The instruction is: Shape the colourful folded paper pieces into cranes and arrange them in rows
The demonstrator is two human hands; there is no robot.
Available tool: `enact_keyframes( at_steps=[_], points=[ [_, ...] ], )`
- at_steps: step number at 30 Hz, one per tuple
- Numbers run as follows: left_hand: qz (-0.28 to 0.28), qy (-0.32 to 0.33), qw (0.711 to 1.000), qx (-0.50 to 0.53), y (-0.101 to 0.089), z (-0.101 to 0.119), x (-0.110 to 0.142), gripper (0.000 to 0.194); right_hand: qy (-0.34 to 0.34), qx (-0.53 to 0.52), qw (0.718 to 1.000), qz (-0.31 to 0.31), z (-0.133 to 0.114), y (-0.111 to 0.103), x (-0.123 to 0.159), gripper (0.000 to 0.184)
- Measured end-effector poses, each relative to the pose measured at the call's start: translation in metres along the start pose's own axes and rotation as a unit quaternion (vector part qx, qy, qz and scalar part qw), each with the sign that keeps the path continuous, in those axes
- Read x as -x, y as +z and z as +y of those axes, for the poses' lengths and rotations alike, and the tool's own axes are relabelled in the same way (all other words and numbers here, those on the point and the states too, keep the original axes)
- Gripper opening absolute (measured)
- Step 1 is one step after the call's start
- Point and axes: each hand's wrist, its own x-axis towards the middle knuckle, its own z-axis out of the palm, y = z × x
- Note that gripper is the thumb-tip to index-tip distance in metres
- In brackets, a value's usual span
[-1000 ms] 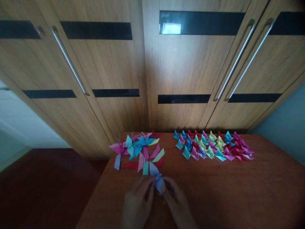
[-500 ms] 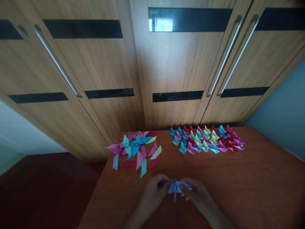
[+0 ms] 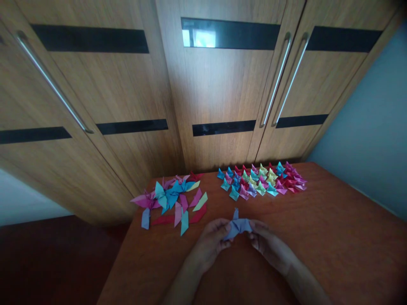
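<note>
A light purple folded paper piece (image 3: 239, 228) is stretched between my two hands just above the table, one narrow flap pointing away from me. My left hand (image 3: 213, 237) pinches its left end between thumb and fingers. At the opposite end, my right hand (image 3: 270, 242) grips the paper the same way, fingers curled underneath. Left of my hands lies a loose pile of folded paper pieces (image 3: 173, 195) in blue, pink, red and pale green. Further back on the right stand rows of small pointed paper figures (image 3: 262, 182) in mixed colours.
The reddish-brown wooden table (image 3: 152, 267) ends at a left edge above a dark floor. Behind it rises a wooden cabinet (image 3: 219, 84) with metal handles and dark strips. A pale wall (image 3: 365, 140) borders the right side.
The purple paper has been turned: its narrow flap pointed toward me and now points away, and its body is spread wider. The camera view has shifted right.
</note>
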Motion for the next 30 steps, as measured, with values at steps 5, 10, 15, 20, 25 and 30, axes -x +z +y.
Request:
enact_keyframes(
  at_steps=[5, 10, 15, 20, 25, 30],
  points=[
    [0.039, 0.046, 0.962, -0.265, -0.002, 0.003, -0.038, 0.028, -0.063, 0.185, 0.977, 0.08, -0.019, -0.018, -0.031, 0.036],
    [0.108, 0.101, 0.912, -0.382, 0.001, 0.003, -0.069, 0.025, -0.125, 0.414, 0.889, 0.148, -0.028, -0.031, -0.065, 0.036],
    [0.131, 0.145, 0.856, -0.478, 0.003, 0.005, -0.076, 0.019, -0.155, 0.474, 0.85, 0.166, -0.03, -0.036, -0.076, 0.024],
    [0.136, 0.16, 0.823, -0.528, 0.003, 0.004, -0.077, 0.02, -0.162, 0.517, 0.819, 0.189, -0.029, -0.037, -0.075, 0.022],
    [0.142, 0.179, 0.806, -0.546, 0.003, 0.004, -0.076, 0.022, -0.168, 0.544, 0.794, 0.215, -0.028, -0.036, -0.073, 0.025],
    [0.171, 0.208, 0.788, -0.554, 0.0, 0.009, -0.065, 0.023, -0.175, 0.552, 0.78, 0.237, -0.031, -0.036, -0.064, 0.024]
  ],
)
